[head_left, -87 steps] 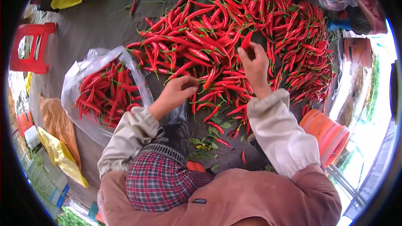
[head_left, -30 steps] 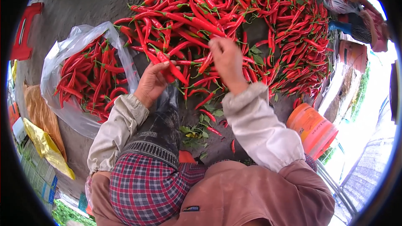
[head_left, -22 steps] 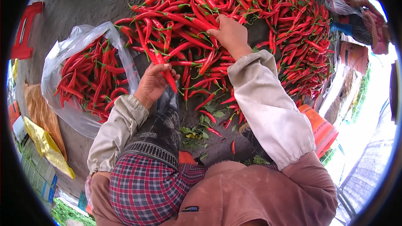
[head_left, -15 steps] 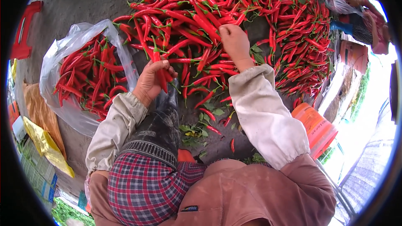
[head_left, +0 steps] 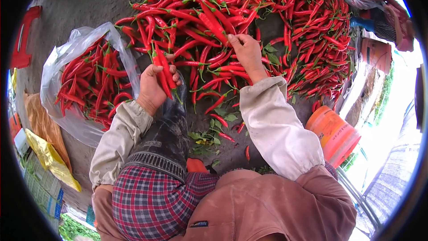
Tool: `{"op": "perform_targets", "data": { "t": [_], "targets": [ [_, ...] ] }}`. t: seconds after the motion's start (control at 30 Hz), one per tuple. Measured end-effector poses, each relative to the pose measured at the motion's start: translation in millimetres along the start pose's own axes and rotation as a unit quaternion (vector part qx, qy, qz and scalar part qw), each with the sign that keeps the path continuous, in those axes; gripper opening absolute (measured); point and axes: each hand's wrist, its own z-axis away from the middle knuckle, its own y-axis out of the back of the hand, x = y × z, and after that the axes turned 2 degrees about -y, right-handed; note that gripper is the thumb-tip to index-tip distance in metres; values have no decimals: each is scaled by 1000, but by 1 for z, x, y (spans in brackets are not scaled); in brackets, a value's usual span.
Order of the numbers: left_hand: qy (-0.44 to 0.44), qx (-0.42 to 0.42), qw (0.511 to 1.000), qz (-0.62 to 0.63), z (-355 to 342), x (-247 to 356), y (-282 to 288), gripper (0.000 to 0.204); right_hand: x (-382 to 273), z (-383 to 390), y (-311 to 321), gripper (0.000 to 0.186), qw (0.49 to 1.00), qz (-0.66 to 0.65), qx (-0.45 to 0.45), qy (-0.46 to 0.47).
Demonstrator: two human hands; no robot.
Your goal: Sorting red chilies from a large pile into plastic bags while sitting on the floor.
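Observation:
A few long red chili peppers with green stems are gripped in my left hand, above my black boot. My right hand has its thumb and fingers closed at the end of a large red chili pepper, which lies at the near side of a broad heap of chilies. To the left of my left hand stands a clear plastic bag, its mouth spread wide, holding many red chilies.
Loose chilies and green leaves lie on the dark ground between my arms. An orange bucket is tipped beside my right elbow. Yellow and brown sacks lie at left. Another person's arm shows at the far right.
My left hand has turned a little, and the peppers in it now show more fully. My right hand has shifted slightly down and left, its fingers at the large chili's end.

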Motion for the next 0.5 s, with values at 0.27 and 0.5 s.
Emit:
{"op": "perform_targets", "data": {
  "t": [0.27, 0.5],
  "targets": [
    [13, 78, 997, -25, -3, -5, -2, 38, -3, -26, -3, 27, 996, 83, 31, -22],
    [-4, 70, 997, -16, 0, -3, -10, 43, -20, -24, 16, 27, 927, -289, -117, -207]
  ]
}}
